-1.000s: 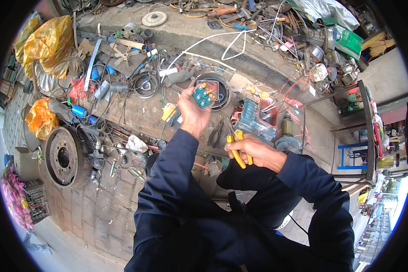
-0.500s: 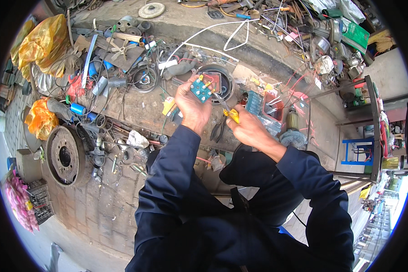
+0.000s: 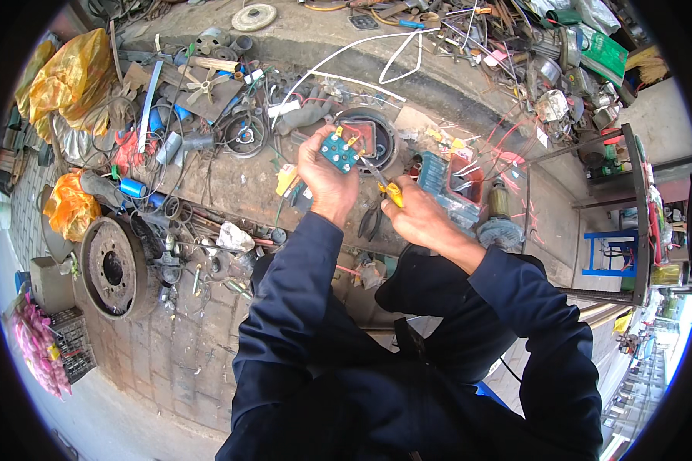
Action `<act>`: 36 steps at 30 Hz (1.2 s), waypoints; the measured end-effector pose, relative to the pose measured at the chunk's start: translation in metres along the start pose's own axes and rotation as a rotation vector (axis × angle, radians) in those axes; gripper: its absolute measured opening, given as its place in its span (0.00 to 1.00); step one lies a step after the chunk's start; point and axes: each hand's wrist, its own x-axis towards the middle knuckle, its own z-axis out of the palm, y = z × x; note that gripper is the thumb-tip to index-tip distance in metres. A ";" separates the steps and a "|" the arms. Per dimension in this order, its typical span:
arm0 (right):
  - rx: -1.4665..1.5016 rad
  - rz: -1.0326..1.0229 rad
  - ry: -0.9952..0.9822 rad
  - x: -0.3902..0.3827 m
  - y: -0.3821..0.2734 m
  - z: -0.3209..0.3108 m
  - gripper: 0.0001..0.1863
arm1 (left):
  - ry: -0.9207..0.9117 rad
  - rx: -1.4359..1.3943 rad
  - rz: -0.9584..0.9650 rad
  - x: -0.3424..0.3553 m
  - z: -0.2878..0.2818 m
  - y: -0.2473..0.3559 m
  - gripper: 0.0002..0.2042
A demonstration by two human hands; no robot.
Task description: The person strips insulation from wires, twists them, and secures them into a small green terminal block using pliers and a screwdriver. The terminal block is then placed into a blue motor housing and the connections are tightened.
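My left hand (image 3: 327, 180) grips a teal terminal block (image 3: 337, 154) that has round screw heads and yellow tabs along it. In my right hand (image 3: 423, 219) is a screwdriver (image 3: 392, 192) with a yellow handle, its shaft pointing up and left. Its tip reaches the block's right edge; whether it touches a screw I cannot tell. Just beyond the block sits a round dark metal housing (image 3: 392, 142) with a red box inside. Dark pliers (image 3: 370, 220) lie between my wrists. Right of the screwdriver are a teal plastic case (image 3: 433, 170) and a red tray (image 3: 463, 184) with white wires.
A motor armature (image 3: 499, 203) stands right of the tray, beside a metal frame (image 3: 637, 207). Tangled wires and scrap lie at the left, with a rusty wheel drum (image 3: 112, 266) and yellow bags (image 3: 73, 77). Bent white tubing (image 3: 350, 50) lies on the ledge behind.
My hands, the terminal block and the screwdriver keep almost the same places. The whole view has shifted slightly.
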 end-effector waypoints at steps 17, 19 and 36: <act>-0.271 -0.346 0.172 0.016 0.032 0.006 0.18 | -0.116 -0.032 -0.156 -0.004 -0.002 0.000 0.09; -0.380 -0.425 0.265 0.019 0.036 0.003 0.17 | -0.123 -0.042 -0.154 -0.003 -0.002 -0.001 0.10; -0.018 -0.113 0.265 0.035 0.036 0.035 0.14 | -0.032 0.005 -0.147 0.000 -0.006 -0.005 0.10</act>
